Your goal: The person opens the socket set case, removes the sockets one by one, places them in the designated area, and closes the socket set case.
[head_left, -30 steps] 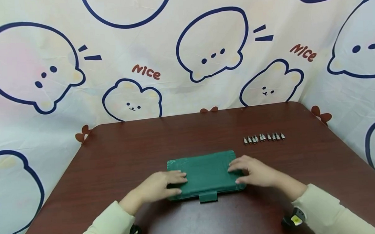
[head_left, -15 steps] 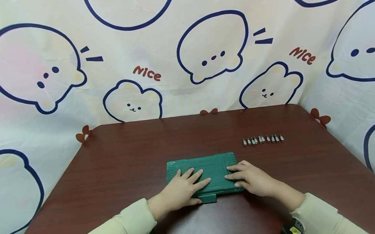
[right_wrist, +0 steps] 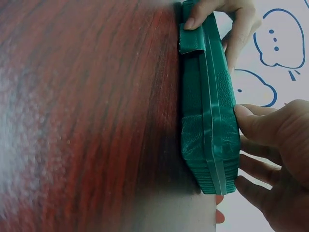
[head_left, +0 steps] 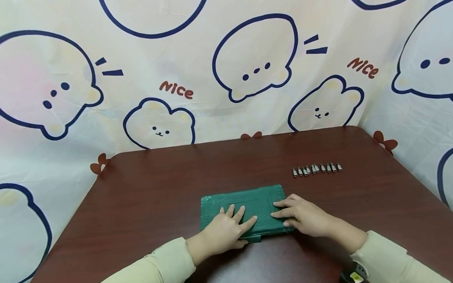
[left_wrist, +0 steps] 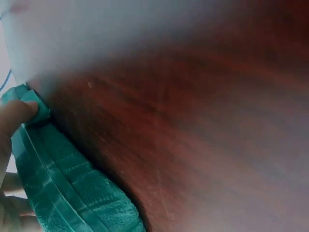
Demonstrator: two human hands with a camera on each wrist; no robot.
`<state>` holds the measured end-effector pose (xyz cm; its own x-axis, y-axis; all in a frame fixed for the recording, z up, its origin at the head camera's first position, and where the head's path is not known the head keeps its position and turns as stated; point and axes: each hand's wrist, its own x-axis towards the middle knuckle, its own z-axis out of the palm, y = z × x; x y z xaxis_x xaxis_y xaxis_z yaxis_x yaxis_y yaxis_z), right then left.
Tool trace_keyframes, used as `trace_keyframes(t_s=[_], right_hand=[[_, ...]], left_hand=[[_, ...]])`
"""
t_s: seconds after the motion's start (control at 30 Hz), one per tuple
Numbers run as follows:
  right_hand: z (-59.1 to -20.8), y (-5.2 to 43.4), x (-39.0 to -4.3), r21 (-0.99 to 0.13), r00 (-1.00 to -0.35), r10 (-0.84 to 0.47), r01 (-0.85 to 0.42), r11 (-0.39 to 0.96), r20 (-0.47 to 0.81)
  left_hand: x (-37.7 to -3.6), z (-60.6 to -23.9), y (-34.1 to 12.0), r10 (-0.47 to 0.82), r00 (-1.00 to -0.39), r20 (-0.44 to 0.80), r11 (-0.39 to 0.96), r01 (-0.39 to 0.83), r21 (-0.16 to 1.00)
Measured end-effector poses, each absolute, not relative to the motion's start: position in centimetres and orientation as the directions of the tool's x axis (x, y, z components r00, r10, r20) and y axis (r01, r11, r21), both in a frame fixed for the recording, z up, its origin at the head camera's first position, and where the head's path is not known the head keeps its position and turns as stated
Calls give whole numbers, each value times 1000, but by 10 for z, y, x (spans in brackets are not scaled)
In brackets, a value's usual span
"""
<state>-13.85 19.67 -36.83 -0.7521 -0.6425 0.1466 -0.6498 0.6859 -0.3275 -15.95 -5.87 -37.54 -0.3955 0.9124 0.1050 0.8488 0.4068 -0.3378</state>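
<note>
A flat green plastic case (head_left: 258, 207) lies closed on the brown table, its latch tab (head_left: 254, 239) on the front edge. My left hand (head_left: 226, 231) spreads its fingers over the left and middle of the lid. Its thumb presses on the latch tab (right_wrist: 192, 39), as the right wrist view shows. On the right end of the lid my right hand (head_left: 307, 215) rests with its fingertips, the fingers fairly straight. In the left wrist view the case's front wall (left_wrist: 63, 169) and the thumb on the latch are visible at lower left.
Several small metal pieces, like connectors or driver bits (head_left: 313, 169), stand in a row toward the table's back right. A cloth printed with cartoon bears (head_left: 158, 123) hangs behind and beside the table (head_left: 167, 172).
My left hand has moved right from the case's left edge onto the lid and latch. The latch tab, which stuck out toward me, now sits closer to the case. My right hand has shifted slightly.
</note>
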Motion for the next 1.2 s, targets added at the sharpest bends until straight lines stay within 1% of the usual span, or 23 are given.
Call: trace_keyframes(t_s=[0.2,0.3,0.47,0.67,0.8,0.87,0.9,0.97,1.03,1.07,1.13,1.2], right_hand=[[-369,196,-137,-326,-754,-643,-647,689,137],[-370,195,-137,-314,-751,-644,-652,690,145],[-367,194,-137,-293,-741,-650,-667,685,168],[-366,194,-137,-279,-736,-654,-675,683,178],[-367,194,-135,-282,-735,-654,-675,681,180],[-367,195,-135,-301,-738,-651,-671,678,178],[-367,196,-135,-320,-741,-648,-665,675,174],[-367,200,-137,-397,-753,-634,-643,654,174],[-365,205,-138,-465,-781,-600,-603,648,175],[-364,209,-140,-488,-799,-574,-578,654,178],[-362,217,-143,-500,-834,-512,-538,678,204],[-360,230,-148,-454,-868,-440,-496,740,230]], left_hand=[[-161,-376,-58,923,-371,104,383,851,-361],[-159,-377,-58,917,-382,115,397,845,-359],[-158,-376,-59,903,-408,136,430,842,-327],[-157,-374,-58,899,-414,138,437,839,-325],[-154,-375,-59,897,-416,148,441,837,-323],[-153,-374,-59,893,-424,149,449,836,-315],[-153,-373,-60,890,-433,146,457,837,-302],[-152,-370,-61,879,-459,128,476,842,-252],[-151,-367,-64,865,-490,103,501,850,-163],[-151,-364,-65,856,-510,90,517,851,-93],[-152,-359,-71,836,-542,87,541,840,31],[-155,-354,-80,814,-571,110,562,821,101]])
